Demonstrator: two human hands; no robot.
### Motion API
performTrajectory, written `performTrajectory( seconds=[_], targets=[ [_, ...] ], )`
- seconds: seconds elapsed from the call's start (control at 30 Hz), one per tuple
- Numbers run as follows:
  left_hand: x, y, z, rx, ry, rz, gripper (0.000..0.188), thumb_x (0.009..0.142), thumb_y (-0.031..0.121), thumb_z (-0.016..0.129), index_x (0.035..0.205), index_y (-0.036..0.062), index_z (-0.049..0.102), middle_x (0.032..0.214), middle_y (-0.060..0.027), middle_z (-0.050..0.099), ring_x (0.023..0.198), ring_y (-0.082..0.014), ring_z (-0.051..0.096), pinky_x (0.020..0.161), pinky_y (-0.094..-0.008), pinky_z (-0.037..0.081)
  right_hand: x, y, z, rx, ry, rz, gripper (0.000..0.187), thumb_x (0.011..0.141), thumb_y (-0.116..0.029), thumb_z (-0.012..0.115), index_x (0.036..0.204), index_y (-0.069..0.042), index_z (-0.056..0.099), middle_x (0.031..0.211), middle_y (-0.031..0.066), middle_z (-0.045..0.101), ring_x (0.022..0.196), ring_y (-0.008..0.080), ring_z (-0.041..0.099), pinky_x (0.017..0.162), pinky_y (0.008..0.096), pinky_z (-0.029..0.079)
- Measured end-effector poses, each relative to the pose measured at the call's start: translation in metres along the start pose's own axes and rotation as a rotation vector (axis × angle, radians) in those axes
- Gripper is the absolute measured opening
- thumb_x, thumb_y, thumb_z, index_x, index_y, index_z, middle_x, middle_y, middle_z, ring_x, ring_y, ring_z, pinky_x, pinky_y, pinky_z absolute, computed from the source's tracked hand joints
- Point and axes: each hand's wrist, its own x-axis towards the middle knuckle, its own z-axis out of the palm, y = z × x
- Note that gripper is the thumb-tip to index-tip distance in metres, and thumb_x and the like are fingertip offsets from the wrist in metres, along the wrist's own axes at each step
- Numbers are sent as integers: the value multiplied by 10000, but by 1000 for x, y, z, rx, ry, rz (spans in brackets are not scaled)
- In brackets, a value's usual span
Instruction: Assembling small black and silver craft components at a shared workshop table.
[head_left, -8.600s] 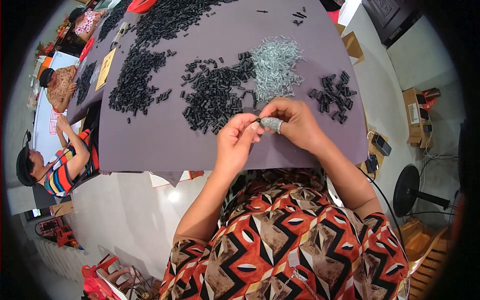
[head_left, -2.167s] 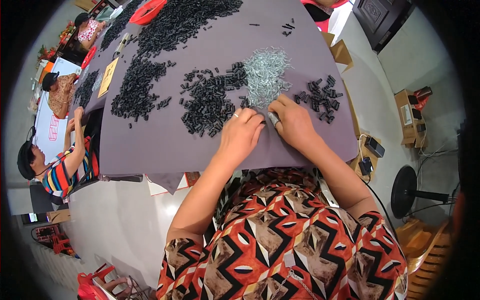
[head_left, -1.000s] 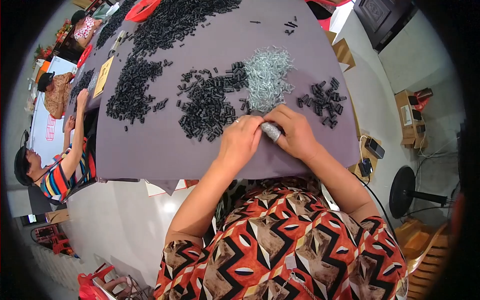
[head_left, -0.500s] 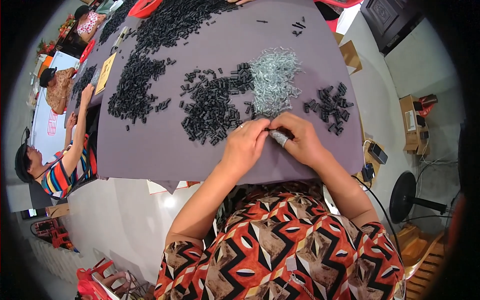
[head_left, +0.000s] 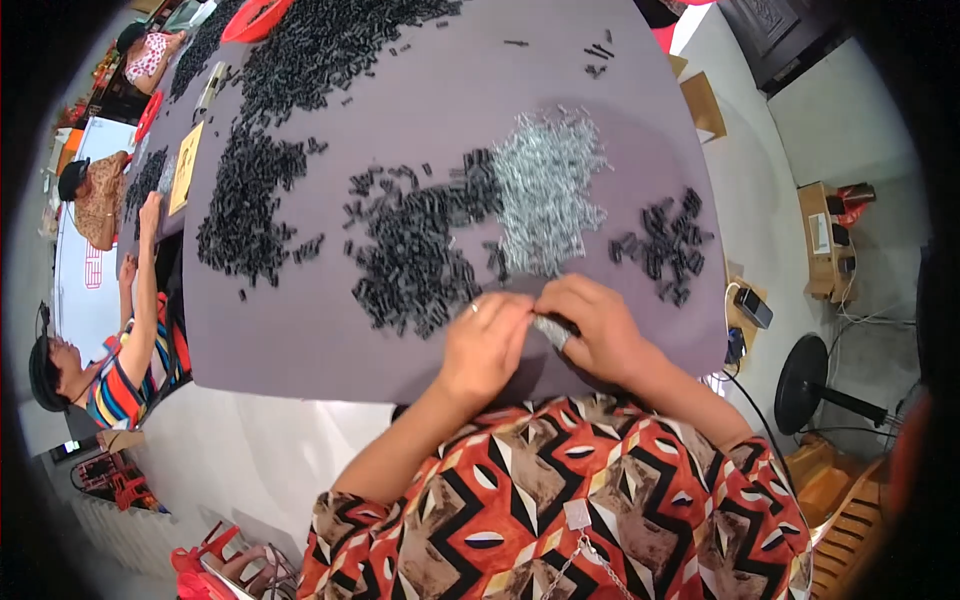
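My left hand [head_left: 486, 346] and my right hand [head_left: 600, 325] meet fingertip to fingertip near the table's front edge. Both are closed in a pinch; whatever small piece sits between them is hidden by the fingers. A silvery wrap [head_left: 552, 331] covers my right thumb. Just beyond the hands lies a heap of small clear, shiny pieces [head_left: 548, 190]. Left of it, and touching it, spreads a pile of short black cylindrical pieces [head_left: 410, 270]. A smaller group of black pieces [head_left: 664, 245] rests to the right of my right hand.
More black pieces [head_left: 250, 205] cover the purple-grey tablecloth [head_left: 560, 70] at left, with a larger heap [head_left: 320, 60] and a red basin [head_left: 255, 18] farther back. A co-worker in stripes [head_left: 125, 355] reaches over the left side. Right of the table stands a black fan [head_left: 803, 390].
The whole view has shifted, so table, piles and hands appear lower in the picture. My hands keep their fingertips together in nearly the same pinch.
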Motion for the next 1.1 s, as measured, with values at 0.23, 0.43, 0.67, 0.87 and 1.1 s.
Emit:
performTrajectory(
  seconds=[0.23,0.43,0.67,0.87,1.1],
  targets=[
    [7,-1,1,-8,77,-13,160,859,38,670,1015,33,637,925,-138,653,831,-357,643,709,-419,527,6,-9,2,144,206,127,210,805,44,682,998,-33,651,966,102,629,818,237,638,689,315,513],
    [5,-1,2,34,124,-18,150,848,19,673,994,38,645,908,-138,655,823,-339,647,715,-400,528,9,-4,-12,84,324,295,274,772,103,637,1012,-28,659,960,92,632,828,203,629,714,286,503],
    [8,3,0,80,104,-43,185,849,8,676,1032,29,663,970,-145,663,850,-332,656,738,-389,534,8,2,-6,-182,228,185,223,769,52,667,980,-20,664,949,105,627,837,265,645,713,339,511],
    [15,5,-10,0,193,-122,225,874,16,642,1098,27,658,1006,-153,655,900,-340,649,785,-401,533,11,4,-3,-294,234,129,238,749,32,690,977,-31,669,951,118,627,867,325,645,740,372,522],
    [45,-1,-32,328,136,-101,120,858,90,683,962,39,655,921,-123,637,852,-328,622,720,-419,515,6,-1,-5,-172,251,194,320,723,49,642,1023,-61,657,1044,120,623,911,360,643,774,414,526]
  ],
)
